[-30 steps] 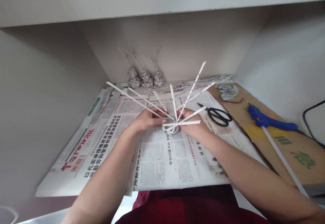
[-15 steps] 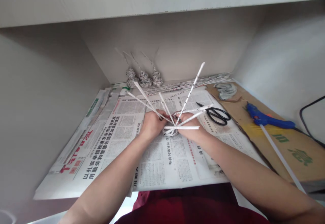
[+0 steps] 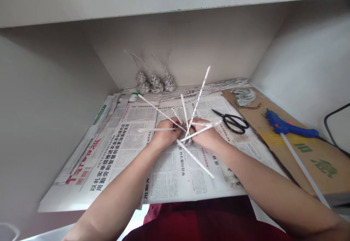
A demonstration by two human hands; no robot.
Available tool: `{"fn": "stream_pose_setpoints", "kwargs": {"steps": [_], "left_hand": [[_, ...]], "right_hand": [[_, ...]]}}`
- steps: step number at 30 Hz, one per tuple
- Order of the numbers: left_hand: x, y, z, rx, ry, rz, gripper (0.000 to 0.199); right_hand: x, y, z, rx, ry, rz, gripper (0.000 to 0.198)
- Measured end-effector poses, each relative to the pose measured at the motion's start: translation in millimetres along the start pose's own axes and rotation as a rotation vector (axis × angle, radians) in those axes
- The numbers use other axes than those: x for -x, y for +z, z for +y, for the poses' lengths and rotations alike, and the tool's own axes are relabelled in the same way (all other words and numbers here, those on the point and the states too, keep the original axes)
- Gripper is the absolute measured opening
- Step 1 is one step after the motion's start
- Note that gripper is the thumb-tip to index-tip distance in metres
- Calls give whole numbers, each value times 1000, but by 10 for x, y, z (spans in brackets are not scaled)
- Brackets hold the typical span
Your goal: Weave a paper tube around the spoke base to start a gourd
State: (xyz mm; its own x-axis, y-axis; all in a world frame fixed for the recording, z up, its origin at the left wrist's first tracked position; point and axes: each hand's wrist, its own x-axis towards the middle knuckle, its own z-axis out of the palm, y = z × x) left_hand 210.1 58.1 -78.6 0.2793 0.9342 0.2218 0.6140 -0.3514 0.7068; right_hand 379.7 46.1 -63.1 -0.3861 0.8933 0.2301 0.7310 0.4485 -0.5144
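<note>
Between my hands is a small woven paper piece [image 3: 187,141], with several white rolled-paper sticks [image 3: 197,158] fanning out from it. My left hand [image 3: 166,131] grips its left side, fingers curled inward. On the other side my right hand [image 3: 203,133] is closed round the piece and the base of the sticks. Both sets of fingertips are partly hidden by the sticks and by the hands themselves. One speckled stick [image 3: 201,91] rises highest, towards the back wall.
Newspaper [image 3: 169,182] covers the work surface. Black scissors [image 3: 232,121] lie to the right, beside cardboard [image 3: 306,168] bearing a blue glue gun [image 3: 290,124] and a crumpled grey cloth [image 3: 244,97]. Behind stand three gourd-shaped woven pieces [image 3: 156,84] and a bundle of paper sticks [image 3: 202,89].
The woven piece has turned in my hands, so its sticks point in new directions. One now slants down to the right and another lies out to the left.
</note>
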Motion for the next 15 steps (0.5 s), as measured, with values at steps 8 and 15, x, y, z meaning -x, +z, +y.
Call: {"fn": "stream_pose_setpoints", "kwargs": {"steps": [8, 15], "left_hand": [[3, 9, -66, 16, -72, -33, 19], [-12, -18, -55, -37, -80, -2, 20]], "right_hand": [[-86, 93, 167, 132, -36, -114, 16], [-66, 39, 132, 158, -45, -64, 18]]}}
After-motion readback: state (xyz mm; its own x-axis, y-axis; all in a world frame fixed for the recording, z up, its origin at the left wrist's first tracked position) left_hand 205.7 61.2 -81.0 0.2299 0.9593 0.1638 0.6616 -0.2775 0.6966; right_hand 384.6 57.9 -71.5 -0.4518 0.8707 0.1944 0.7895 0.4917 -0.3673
